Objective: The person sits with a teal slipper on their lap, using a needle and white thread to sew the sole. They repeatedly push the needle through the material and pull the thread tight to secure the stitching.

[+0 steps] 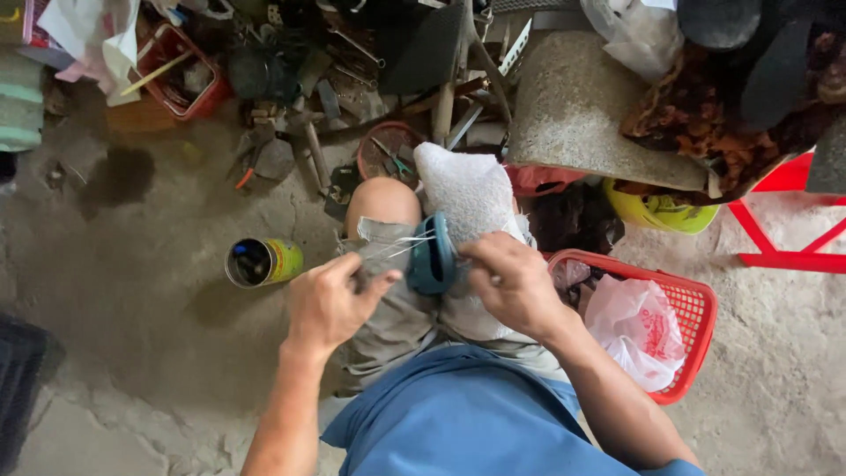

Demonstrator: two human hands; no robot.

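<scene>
Head view: left hand [330, 304] pinches thread, right hand [511, 286] closed around something small I cannot make out, at the teal shoe [432, 256] on the white cloth [471, 189] across the knees. Slipping could prick fingers; the open can [263, 262] on the floor might tip.

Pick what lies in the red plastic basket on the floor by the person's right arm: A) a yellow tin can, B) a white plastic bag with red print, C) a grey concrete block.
B: the red plastic basket holds a crumpled white plastic bag; the open yellow tin can lies on the floor on the other side.
</scene>
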